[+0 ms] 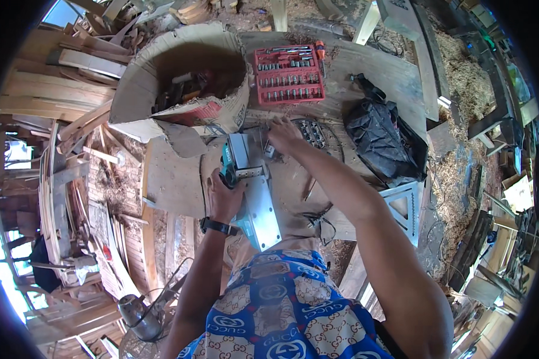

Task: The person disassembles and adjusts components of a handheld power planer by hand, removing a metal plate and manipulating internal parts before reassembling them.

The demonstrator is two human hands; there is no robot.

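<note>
The left hand (224, 196) grips the teal planer (260, 206), which could tip against the worktop (176, 185) if that grip slackens, while what the right hand (285, 136) holds is unclear.

L hand (224, 196) on teal planer (260, 212), R hand (285, 136) nr red socket set (290, 87)

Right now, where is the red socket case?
In the head view, the red socket case lies on the wooden worktable, above centre, just right of the cardboard box and beyond the right hand.
</note>
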